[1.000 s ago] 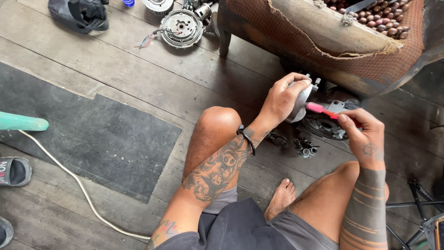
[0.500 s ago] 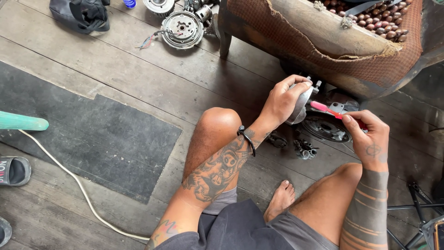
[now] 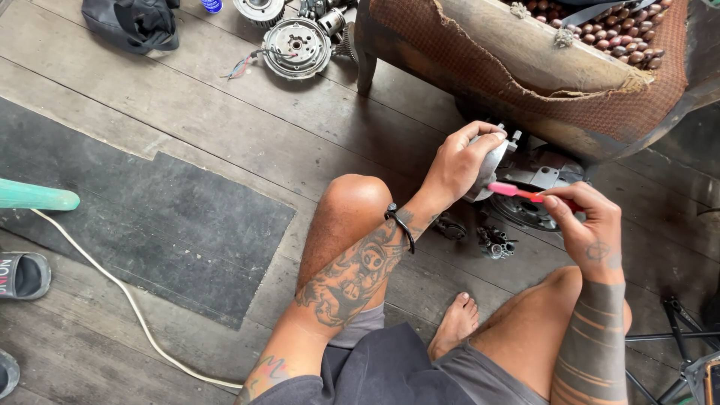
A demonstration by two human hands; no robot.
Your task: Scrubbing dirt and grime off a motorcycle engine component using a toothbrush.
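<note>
I sit on a wooden plank floor with knees bent. My left hand (image 3: 461,161) grips a grey metal engine part (image 3: 496,154), holding it up above the floor. My right hand (image 3: 589,225) holds a pink-handled brush (image 3: 514,190) whose tip touches the part. Below the hands, small dark metal pieces (image 3: 495,241) lie on the floor beside a round grey engine cover (image 3: 536,206).
A worn wooden chair (image 3: 525,60) with torn brown fabric and a beaded seat stands ahead. A round metal rotor with wires (image 3: 296,46) and a black bag (image 3: 135,22) lie at the far left. A dark mat (image 3: 142,217), white cable (image 3: 127,300), teal pole (image 3: 37,196) and sandals (image 3: 22,274) are at left.
The view has shifted slightly. My right hand has drawn the brush a little back and down along the part; my left hand keeps its grip.
</note>
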